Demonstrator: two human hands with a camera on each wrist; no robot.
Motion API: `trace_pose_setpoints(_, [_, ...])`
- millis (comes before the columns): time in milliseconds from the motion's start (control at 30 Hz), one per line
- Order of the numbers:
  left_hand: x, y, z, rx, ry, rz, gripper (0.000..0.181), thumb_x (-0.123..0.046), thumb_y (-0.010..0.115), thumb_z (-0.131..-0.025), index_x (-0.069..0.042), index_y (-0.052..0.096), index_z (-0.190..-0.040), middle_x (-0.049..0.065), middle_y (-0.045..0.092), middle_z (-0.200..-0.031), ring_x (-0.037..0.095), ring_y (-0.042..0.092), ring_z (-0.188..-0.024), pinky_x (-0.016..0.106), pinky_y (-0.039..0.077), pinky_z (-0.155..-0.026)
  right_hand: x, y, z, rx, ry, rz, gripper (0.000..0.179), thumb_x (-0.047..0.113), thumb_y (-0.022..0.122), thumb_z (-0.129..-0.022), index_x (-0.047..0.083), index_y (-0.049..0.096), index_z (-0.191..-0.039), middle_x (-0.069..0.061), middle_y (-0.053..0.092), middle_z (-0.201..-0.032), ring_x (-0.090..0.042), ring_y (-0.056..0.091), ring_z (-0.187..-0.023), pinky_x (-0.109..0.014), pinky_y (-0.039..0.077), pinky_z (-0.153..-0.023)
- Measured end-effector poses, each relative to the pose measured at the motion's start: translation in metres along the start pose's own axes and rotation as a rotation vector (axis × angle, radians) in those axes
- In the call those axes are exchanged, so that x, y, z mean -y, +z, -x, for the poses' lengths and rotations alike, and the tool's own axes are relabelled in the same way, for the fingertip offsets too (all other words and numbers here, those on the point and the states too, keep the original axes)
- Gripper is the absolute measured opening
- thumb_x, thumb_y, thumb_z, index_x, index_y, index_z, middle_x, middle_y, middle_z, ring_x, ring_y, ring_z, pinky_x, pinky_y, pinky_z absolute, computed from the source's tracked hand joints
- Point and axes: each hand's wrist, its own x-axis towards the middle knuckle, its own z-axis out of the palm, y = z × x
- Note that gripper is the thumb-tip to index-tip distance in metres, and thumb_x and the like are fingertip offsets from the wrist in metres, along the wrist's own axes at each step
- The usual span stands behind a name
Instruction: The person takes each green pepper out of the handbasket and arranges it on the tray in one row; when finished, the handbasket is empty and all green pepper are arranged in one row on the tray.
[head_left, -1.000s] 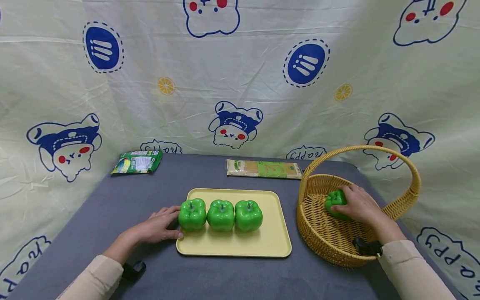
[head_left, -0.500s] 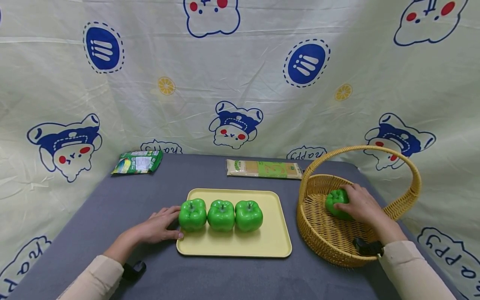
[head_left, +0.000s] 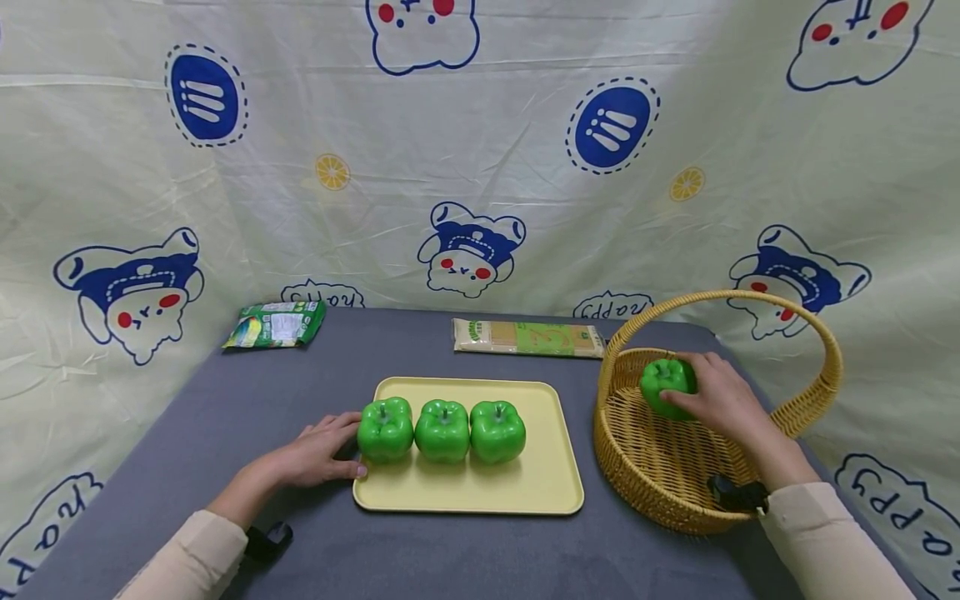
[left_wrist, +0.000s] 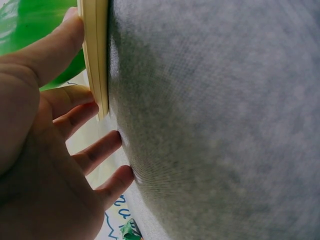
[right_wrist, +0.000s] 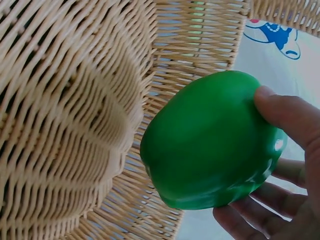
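Note:
My right hand (head_left: 723, 398) grips a green bell pepper (head_left: 666, 387) inside the wicker basket (head_left: 633, 492), under its arched handle. In the right wrist view the thumb lies along one side of the held bell pepper (right_wrist: 210, 145) and the fingers curl round the other, with the woven wall beside it. A row of three more green bell peppers (head_left: 442, 432) stands on the pale yellow tray (head_left: 543, 483). My left hand (head_left: 318, 452) rests at the tray's left edge, fingers spread. In the left wrist view its thumb and forefinger touch the tray's rim (left_wrist: 95, 55).
A green snack packet (head_left: 276, 324) lies at the back left of the grey-covered table (head_left: 390, 554). Behind the tray is a flat pack of noodles (head_left: 528, 338), its right end by the basket. A printed curtain (head_left: 510, 125) hangs behind the table.
My right hand has raised the bell pepper from low in the basket, slightly up and to the left in view. The left hand and tray stay in place.

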Motion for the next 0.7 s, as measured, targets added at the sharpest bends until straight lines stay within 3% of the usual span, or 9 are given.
trace_pose_setpoints(400, [0.000, 0.000, 0.000, -0.003, 0.000, 0.002, 0.076, -0.044, 0.067, -0.084, -0.003, 0.039, -0.142, 0.016, 0.036, -0.147, 0.041, 0.031, -0.133, 0.069, 0.021, -0.101, 0.017, -0.020, 0.012, -0.063, -0.062, -0.041, 0.084, 0.052, 0.063, -0.085, -0.006, 0.036, -0.139, -0.030, 0.043, -0.125, -0.041, 0.045, -0.105, -0.053, 0.042, -0.077])
trace_pose_setpoints(700, [0.001, 0.001, -0.001, -0.004, 0.005, -0.004, 0.076, -0.044, 0.067, -0.084, -0.003, 0.040, -0.142, 0.016, 0.037, -0.147, 0.041, 0.031, -0.133, 0.069, 0.020, -0.101, 0.031, -0.030, 0.026, -0.128, -0.094, -0.048, 0.079, 0.050, 0.065, -0.085, -0.001, 0.039, -0.139, -0.027, 0.045, -0.124, -0.040, 0.048, -0.104, -0.055, 0.042, -0.077])
